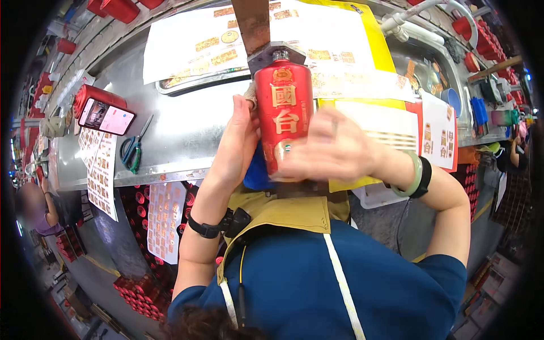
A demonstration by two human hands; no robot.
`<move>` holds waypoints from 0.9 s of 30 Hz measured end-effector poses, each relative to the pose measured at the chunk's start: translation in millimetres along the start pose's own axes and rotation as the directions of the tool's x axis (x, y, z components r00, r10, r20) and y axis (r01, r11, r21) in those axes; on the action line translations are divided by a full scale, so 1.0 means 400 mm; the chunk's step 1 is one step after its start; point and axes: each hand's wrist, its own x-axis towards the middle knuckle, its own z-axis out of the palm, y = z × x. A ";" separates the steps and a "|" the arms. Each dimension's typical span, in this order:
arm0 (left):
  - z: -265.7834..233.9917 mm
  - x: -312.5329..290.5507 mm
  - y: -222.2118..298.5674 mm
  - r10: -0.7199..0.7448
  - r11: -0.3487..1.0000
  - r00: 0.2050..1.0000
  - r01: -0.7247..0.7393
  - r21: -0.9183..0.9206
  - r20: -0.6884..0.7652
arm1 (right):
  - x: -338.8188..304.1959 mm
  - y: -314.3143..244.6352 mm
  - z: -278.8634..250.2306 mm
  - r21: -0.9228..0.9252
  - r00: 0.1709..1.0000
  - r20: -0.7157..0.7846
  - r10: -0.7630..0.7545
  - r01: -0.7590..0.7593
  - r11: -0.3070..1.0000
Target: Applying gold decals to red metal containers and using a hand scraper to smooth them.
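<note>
A red bottle (283, 107) with raised gold characters lies before me, its dark neck set in the notch of a grey metal bracket (260, 58). My left hand (241, 133) holds the bottle's left side, thumb pointing up; its other fingers are partly hidden. A small greyish-beige piece (253, 93), perhaps cloth, shows by its fingertips. Across the lower right of the bottle is my right hand (334, 148), smeared by motion. Its fingers reach over a gold label (283, 149) near the bottle's base; I cannot make out whether they grip anything.
A brown upright post (253, 25) rises behind the bracket. Sheets of gold stickers (209, 39) cover the metal bench. At left lie green-handled scissors (132, 150) and a phone (106, 116) propped on a red bottle. Right are a white pipe (399, 22) and a blue cup (451, 101).
</note>
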 end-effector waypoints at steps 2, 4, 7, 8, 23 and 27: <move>0.038 -0.003 0.029 -0.005 0.992 0.998 -0.003 0.127 0.059 | 0.005 0.082 0.035 -0.060 0.923 -0.274 0.270 -0.296 0.953; 0.029 -0.003 0.026 0.005 0.989 1.000 -0.009 0.151 0.027 | 0.015 0.167 -0.015 -0.299 0.899 -0.376 0.225 -0.348 0.889; 0.030 0.001 0.024 -0.020 0.986 0.999 0.015 0.167 0.030 | -0.032 0.124 0.016 -0.382 0.964 -0.266 -0.002 -0.104 0.918; 0.030 0.004 0.024 -0.015 0.986 0.999 0.009 0.169 0.032 | -0.074 0.091 0.072 -0.414 0.969 -0.217 -0.117 0.017 0.910; 0.042 -0.005 0.063 0.410 -0.080 0.818 -0.409 0.909 0.404 | 0.097 0.143 -0.088 -0.183 0.821 -0.431 0.373 -0.485 0.855; 0.054 0.013 0.068 0.394 -0.180 0.823 -0.368 0.912 0.409 | 0.063 0.101 -0.088 -0.038 0.730 -0.436 0.527 -0.600 0.799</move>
